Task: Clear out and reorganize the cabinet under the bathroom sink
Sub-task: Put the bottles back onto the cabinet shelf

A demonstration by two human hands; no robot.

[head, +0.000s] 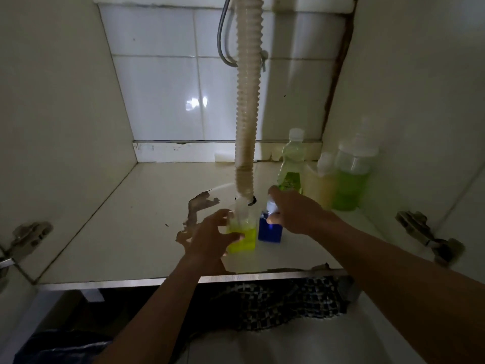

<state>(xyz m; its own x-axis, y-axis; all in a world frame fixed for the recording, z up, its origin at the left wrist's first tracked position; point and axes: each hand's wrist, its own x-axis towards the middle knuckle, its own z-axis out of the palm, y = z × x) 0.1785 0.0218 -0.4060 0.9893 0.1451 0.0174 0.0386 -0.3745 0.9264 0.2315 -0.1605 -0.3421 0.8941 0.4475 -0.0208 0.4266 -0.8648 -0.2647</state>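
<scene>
- A clear bottle of yellow-green liquid [242, 236] stood on the cabinet floor [126, 219], just near the corrugated drain hose [246, 106].
- The left hand [210, 236] curled around it.
- The right hand [294, 211] pinched the blue bottle [270, 232] beside it.

Dim overall, w/ light coming in from the front and glaring as a white spot on the back wall tiles [195, 102]. Both forearms and the area below the cabinet floor [126, 227] are sitting in deep shadow. Wide-angle lens is bowing side walls outward; right-side bottles [350, 177] are looking soft/blurry.
</scene>
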